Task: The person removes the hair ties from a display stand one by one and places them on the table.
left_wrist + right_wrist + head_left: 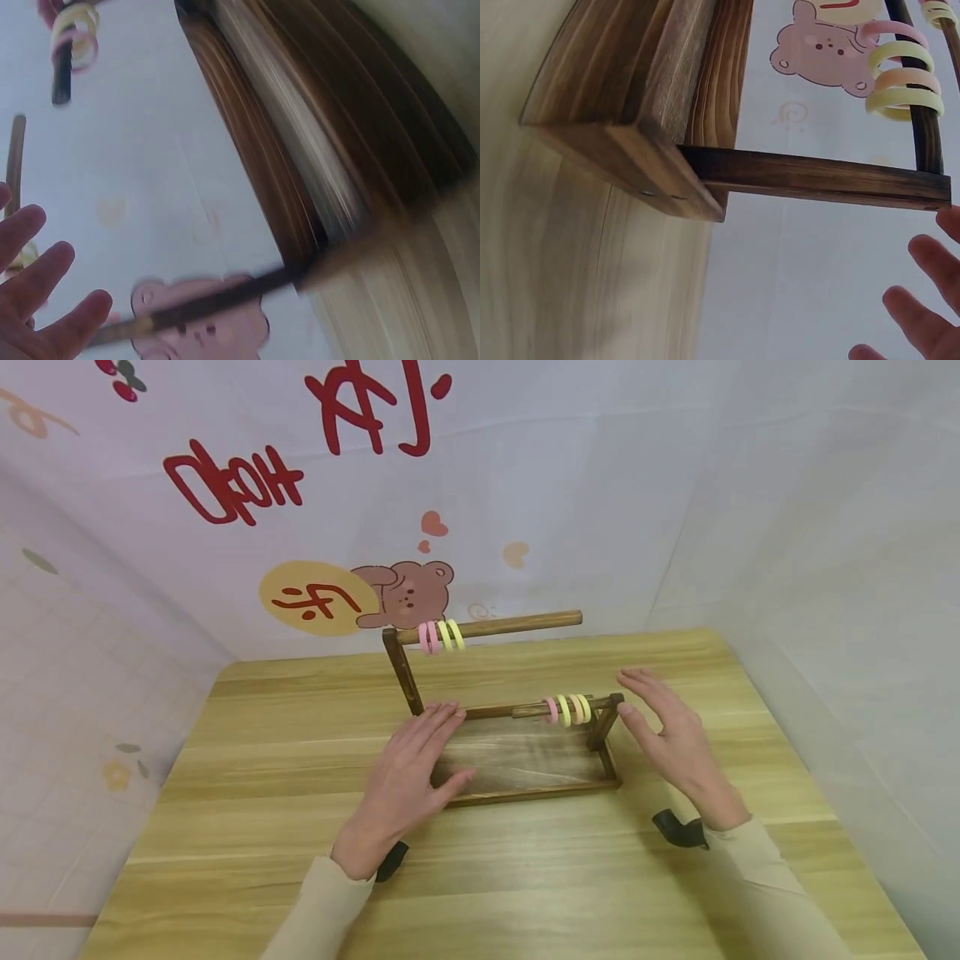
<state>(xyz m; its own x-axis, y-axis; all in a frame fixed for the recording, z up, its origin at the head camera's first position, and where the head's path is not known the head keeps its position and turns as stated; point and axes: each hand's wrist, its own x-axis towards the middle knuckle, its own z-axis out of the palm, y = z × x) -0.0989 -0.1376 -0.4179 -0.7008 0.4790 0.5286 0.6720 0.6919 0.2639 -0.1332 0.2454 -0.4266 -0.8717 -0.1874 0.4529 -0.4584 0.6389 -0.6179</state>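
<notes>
Closest to us comes a cream long sleeve (322,906) at lower left, and out of it the left hand (405,777), fingers extended, thumb held wide, pinching nothing; it covers the left end of the dark-brown wooden stand (532,794), and whether it touches, I can't tell. Just beyond those fingertips stands the brown left post (403,672), and look at its long round wooden rod (517,625), reaching right with its far end free: two pink rings (423,639) and two pale-yellow rings (457,635), all bunched near the post! Across the middle, the stand's shallow rectangular base sits on the yellowish wood-grain tabletop (247,793). On to the shorter-looking wooden rod (528,712), pointing left from the brown right post (604,727), and here's another four: pink, yellow, peach, yellow, gathered towards the post end. Right beside that post, the right hand (671,739) has its fingers spread, holding nothing, one fingertip so near the post's top that contact is impossible to call. So the score, as I judge it: the threading looks done for every ring in view, four to a rod, neither hand carrying one; whether any shifting between rods is left, these views don't settle.
</notes>
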